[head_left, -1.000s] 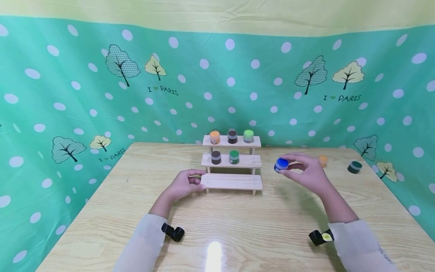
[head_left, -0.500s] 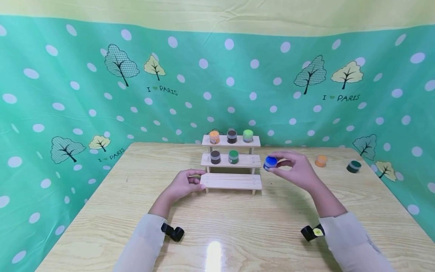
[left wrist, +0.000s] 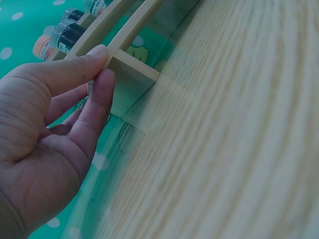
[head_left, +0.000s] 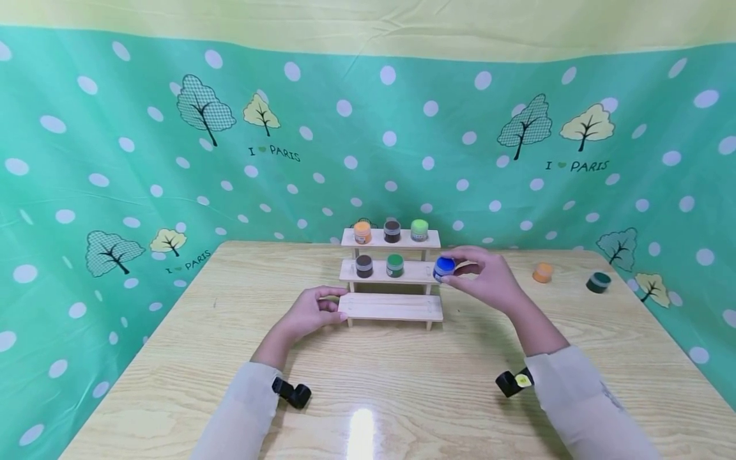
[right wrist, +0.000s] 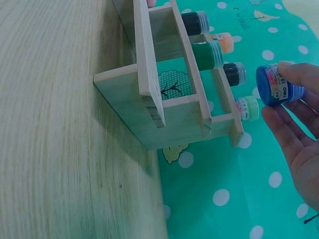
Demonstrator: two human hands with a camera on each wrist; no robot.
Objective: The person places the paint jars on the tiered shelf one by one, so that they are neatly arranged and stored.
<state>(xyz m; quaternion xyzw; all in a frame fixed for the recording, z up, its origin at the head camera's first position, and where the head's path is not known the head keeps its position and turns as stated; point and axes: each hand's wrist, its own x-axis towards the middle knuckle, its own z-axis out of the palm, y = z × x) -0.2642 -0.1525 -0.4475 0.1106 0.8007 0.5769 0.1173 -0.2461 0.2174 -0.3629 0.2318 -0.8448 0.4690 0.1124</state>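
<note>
A three-step wooden display rack (head_left: pixel 391 308) stands on the table. My left hand (head_left: pixel 310 313) pinches the left end of its lowest step between thumb and fingers; the left wrist view shows this grip at the step's corner (left wrist: pixel 117 54). With thumb and fingertips my right hand (head_left: pixel 485 278) holds a small blue paint jar (head_left: pixel 444 268) at the right end of the middle step. In the right wrist view that blue jar (right wrist: pixel 279 85) is apart from the wood. A dark brown jar (head_left: pixel 364 266) and a green jar (head_left: pixel 395 265) sit on the middle step.
On the top step stand an orange jar (head_left: pixel 362 232), a dark brown jar (head_left: pixel 392 231) and a light green jar (head_left: pixel 420 230). Another orange jar (head_left: pixel 542 272) and a dark green jar (head_left: pixel 598 282) are on the table at right. A dotted curtain (head_left: pixel 322 140) hangs behind.
My right hand has carried the blue jar leftward, from right of the rack to the right end of the middle step. The left hand has kept its place on the rack.
</note>
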